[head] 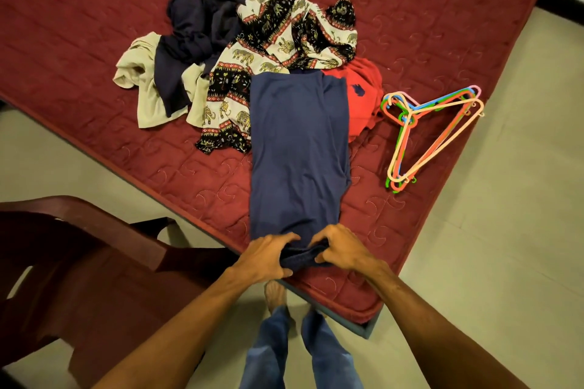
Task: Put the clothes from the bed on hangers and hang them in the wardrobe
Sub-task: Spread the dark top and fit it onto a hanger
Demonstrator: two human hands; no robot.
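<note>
Both hands, my left hand and right hand, grasp the blue garment by its bunched near end, ready for a hanger.

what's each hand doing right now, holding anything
Left hand: grips the near end of the blue garment.
Right hand: grips that same bunched end of the blue garment.

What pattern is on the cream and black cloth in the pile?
Elephants and red bands on the cloth; head view.
</note>
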